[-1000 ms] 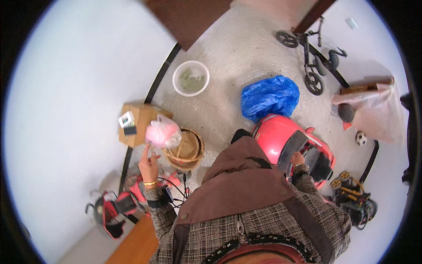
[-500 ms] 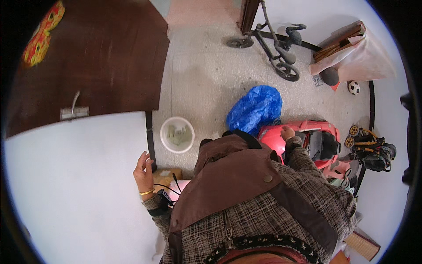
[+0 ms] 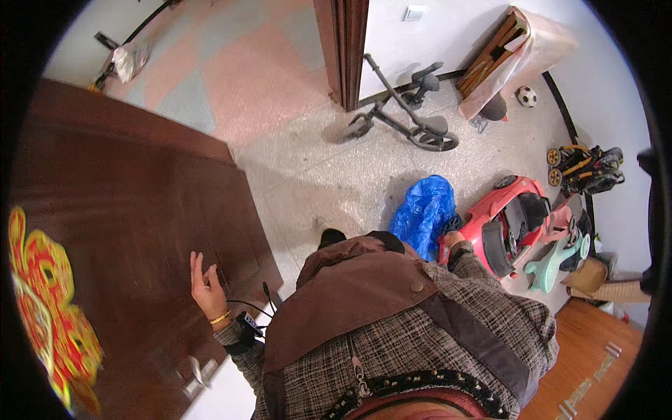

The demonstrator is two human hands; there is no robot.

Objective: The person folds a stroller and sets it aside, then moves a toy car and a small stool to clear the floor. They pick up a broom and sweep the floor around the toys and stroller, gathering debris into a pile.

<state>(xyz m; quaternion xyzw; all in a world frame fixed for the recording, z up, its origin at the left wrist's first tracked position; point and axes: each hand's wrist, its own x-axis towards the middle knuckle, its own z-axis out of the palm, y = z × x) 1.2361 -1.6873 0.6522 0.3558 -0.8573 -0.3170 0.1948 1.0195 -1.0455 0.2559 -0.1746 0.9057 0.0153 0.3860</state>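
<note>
My left hand (image 3: 208, 288) is held out at the left in front of the dark brown door (image 3: 133, 231), its fingers stretched and apart, with nothing in it. A gold bracelet circles that wrist. My right hand (image 3: 453, 239) hangs at the right, against the view of the red toy car (image 3: 490, 217), just beside the crumpled blue plastic bag (image 3: 423, 213). Its fingers are small and partly hidden, and I cannot see anything held in it. Whether it touches the car is unclear. The toe of a dark shoe (image 3: 331, 236) shows beyond my brown bib.
A black balance bike (image 3: 406, 115) stands beside the door frame (image 3: 344, 52). Along the right wall are a football (image 3: 526, 96), a folded stroller (image 3: 586, 168) and a mint green ride-on toy (image 3: 556, 262). Pink and grey floor tiles (image 3: 252, 77) lie past the doorway.
My view has turned left and moved forward, so the doorway and tiled floor show more. The white bucket has left the view. My left hand now lies over the door instead of the white wall.
</note>
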